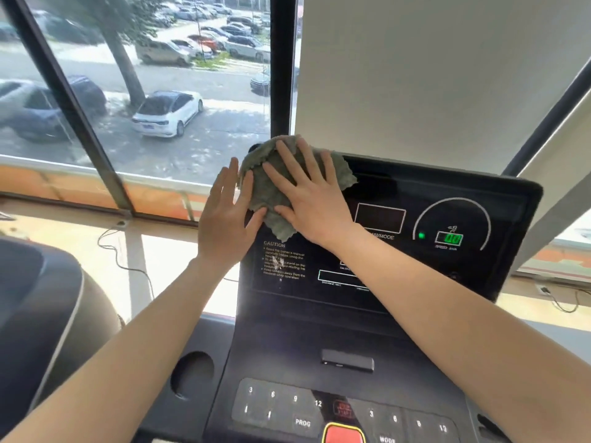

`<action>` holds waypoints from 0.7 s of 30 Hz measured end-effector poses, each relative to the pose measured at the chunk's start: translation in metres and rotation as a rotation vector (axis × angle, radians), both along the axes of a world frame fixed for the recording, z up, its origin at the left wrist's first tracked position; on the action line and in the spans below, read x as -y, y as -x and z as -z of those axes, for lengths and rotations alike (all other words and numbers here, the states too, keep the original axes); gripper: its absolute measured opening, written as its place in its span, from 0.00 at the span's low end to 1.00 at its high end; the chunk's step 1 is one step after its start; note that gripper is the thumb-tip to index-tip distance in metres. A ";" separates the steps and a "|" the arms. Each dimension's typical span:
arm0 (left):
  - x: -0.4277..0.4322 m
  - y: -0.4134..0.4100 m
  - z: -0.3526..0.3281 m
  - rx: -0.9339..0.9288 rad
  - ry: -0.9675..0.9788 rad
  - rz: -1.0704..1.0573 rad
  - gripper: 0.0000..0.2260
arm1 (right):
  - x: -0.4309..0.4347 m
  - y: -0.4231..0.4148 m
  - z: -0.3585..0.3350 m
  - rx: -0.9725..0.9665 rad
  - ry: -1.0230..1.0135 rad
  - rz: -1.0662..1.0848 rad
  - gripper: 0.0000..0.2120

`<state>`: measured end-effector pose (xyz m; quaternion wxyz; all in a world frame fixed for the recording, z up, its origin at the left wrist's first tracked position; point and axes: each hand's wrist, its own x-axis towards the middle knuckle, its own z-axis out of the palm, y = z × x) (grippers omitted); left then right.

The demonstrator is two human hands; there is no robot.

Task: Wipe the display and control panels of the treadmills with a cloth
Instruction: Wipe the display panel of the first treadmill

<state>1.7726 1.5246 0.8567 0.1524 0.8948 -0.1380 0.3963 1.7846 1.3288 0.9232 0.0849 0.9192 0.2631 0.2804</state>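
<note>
A grey-green cloth (260, 187) lies crumpled over the upper left corner of the black treadmill display (431, 199). My right hand (311, 199) presses flat on the cloth with fingers spread. My left hand (225, 215) rests at the display's left edge, fingers apart, thumb touching the cloth's lower edge. A green speed readout (449, 238) glows on the display's right side. Below sits the control panel (278, 407) with number keys and a red button (343, 434).
A second treadmill's dark console (41, 314) is at the left. A cup holder (192, 374) sits left of the keypad. Behind is a window with black frames (281, 65), a white blind (431, 75) and a cable (128, 263) on the sill.
</note>
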 end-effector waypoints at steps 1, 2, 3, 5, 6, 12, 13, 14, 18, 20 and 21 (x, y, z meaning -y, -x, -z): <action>0.001 0.005 0.004 -0.007 -0.001 -0.002 0.30 | 0.001 0.004 0.006 -0.007 -0.001 -0.012 0.37; 0.003 0.010 0.008 -0.009 -0.006 -0.002 0.30 | 0.002 0.010 0.012 -0.015 -0.004 -0.021 0.38; 0.005 0.014 0.012 -0.007 -0.012 0.009 0.30 | 0.005 0.015 0.019 -0.023 -0.006 -0.024 0.38; 0.012 0.024 0.023 -0.011 -0.017 0.067 0.30 | 0.012 0.028 0.034 -0.037 0.002 -0.011 0.38; 0.016 0.028 0.030 -0.025 -0.021 0.093 0.30 | 0.017 0.035 0.042 -0.044 0.011 0.004 0.38; 0.041 0.060 0.070 -0.132 -0.069 0.155 0.32 | 0.044 0.079 0.094 -0.125 0.002 0.125 0.42; 0.043 0.064 0.078 -0.144 -0.077 0.153 0.32 | 0.047 0.086 0.102 -0.139 0.000 0.139 0.42; 0.045 0.070 0.086 -0.156 -0.082 0.148 0.32 | 0.049 0.092 0.111 -0.153 -0.002 0.151 0.42; 0.050 0.092 0.118 -0.186 -0.075 0.143 0.32 | 0.054 0.116 0.141 -0.203 -0.018 0.184 0.41; 0.056 0.102 0.129 -0.191 -0.066 0.140 0.31 | 0.058 0.126 0.154 -0.221 -0.026 0.196 0.40; 0.059 0.106 0.133 -0.191 -0.057 0.141 0.30 | 0.061 0.130 0.158 -0.228 -0.033 0.201 0.39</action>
